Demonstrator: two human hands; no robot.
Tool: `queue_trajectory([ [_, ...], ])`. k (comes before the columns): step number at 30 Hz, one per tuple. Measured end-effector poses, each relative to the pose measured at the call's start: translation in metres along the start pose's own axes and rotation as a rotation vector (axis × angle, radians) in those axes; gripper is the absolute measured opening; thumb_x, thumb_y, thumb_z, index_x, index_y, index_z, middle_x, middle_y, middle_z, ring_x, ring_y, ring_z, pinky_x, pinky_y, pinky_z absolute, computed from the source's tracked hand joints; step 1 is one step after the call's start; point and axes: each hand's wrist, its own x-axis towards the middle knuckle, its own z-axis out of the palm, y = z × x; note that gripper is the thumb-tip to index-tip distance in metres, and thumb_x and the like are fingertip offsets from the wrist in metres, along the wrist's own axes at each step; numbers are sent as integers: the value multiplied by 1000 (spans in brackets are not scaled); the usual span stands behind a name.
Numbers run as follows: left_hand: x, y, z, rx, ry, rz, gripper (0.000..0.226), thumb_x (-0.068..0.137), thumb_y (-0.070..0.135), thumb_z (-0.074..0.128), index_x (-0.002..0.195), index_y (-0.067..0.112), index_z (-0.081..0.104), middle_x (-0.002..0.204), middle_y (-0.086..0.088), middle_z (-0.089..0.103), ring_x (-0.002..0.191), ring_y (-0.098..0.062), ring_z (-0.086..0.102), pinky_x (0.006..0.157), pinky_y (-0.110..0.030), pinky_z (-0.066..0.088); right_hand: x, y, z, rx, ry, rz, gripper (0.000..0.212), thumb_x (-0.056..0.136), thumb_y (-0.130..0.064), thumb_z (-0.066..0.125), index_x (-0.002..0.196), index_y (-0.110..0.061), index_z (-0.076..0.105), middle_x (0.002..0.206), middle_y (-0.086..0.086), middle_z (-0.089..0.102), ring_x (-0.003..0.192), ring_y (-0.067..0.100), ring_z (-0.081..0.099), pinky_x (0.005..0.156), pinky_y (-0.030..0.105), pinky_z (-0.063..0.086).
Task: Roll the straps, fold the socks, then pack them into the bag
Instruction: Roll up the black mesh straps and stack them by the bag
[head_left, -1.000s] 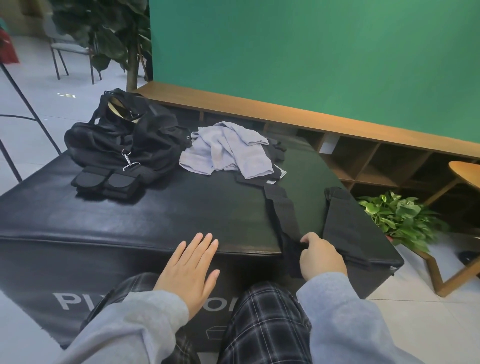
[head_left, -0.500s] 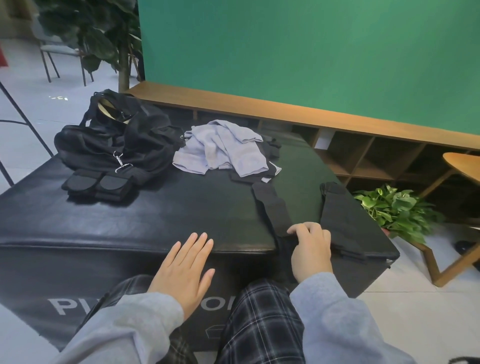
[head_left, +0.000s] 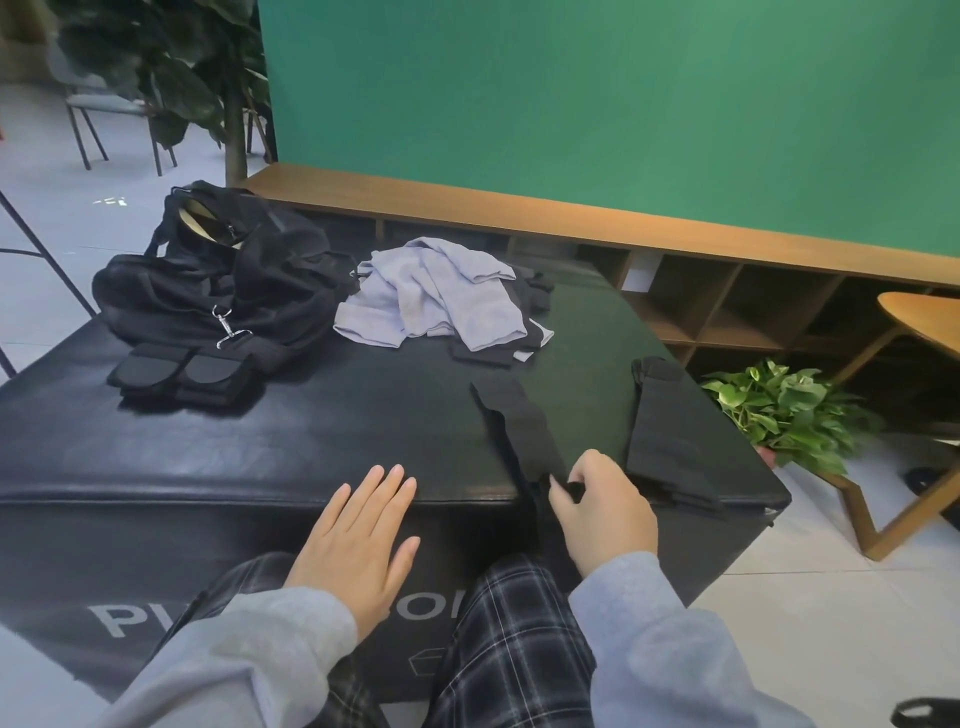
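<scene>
Head view: right hand (head_left: 605, 512) pinches the near end of a black strap (head_left: 524, 431) at the front edge of the black table (head_left: 260, 441). Left hand (head_left: 358, 540) lies flat, fingers straight, on that edge. A second strap (head_left: 662, 431) lies just right; grey socks (head_left: 431, 291) and black bag (head_left: 218, 280) sit farther back.
</scene>
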Motion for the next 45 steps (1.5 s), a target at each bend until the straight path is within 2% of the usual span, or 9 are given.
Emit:
queue_trajectory([
  [4,0,0,1,-73,49,22,58,99,44,9,130,15,49,136,-3,52,130,-18,37,110,-30,11,-5,-3,8,-44,-40,-32,32,95,-41,47,74,-23,29,73,-4,39,62,19,38,59,29,33],
  [10,14,23,-17,-346,241,121,49,92,28,54,139,22,39,148,4,35,137,0,11,114,-22,6,-3,-4,12,-13,-2,-74,28,95,-43,46,80,-22,35,80,-5,42,64,18,40,59,28,32],
  [14,36,66,-30,-472,196,247,59,96,21,49,146,27,20,148,21,4,133,13,-7,104,-3,-10,1,-3,12,7,0,-102,24,95,-43,47,83,-24,37,85,-8,44,67,16,43,61,28,32],
  [16,48,82,-27,-533,126,243,57,97,19,46,146,30,19,145,26,5,133,13,-3,105,-3,-4,2,-1,13,25,-19,-115,20,94,-41,49,85,-26,38,88,-9,44,70,15,45,63,28,33],
  [21,66,93,-22,-623,-44,81,40,93,19,50,131,33,50,129,14,53,121,-11,47,104,-29,35,2,12,21,243,-49,-157,16,90,-39,57,91,-29,45,94,-14,48,80,7,50,69,20,38],
  [25,76,90,-21,-573,-41,20,31,94,19,46,118,33,60,113,10,62,110,-16,52,97,-32,39,-4,21,24,599,-43,-165,27,83,-57,37,101,-39,47,99,-22,54,94,-8,51,74,7,35],
  [28,78,91,-19,-577,-39,-35,33,96,14,42,118,28,62,116,5,61,110,-18,54,98,-29,40,-3,30,23,716,-9,-138,45,84,-56,29,116,-29,47,99,-23,52,96,-12,49,76,2,34],
  [35,79,92,-26,-440,-118,-13,42,96,6,39,131,26,50,123,-1,54,108,-19,54,96,-25,43,3,38,32,724,-92,-66,34,85,-48,30,111,-29,43,107,-12,52,97,-12,47,76,0,34],
  [45,77,88,-29,-358,-170,9,44,95,9,46,134,29,45,135,3,49,123,-21,45,104,-32,39,4,36,30,725,-171,-36,36,83,-54,26,112,-41,42,118,-24,52,106,-20,44,85,1,32],
])
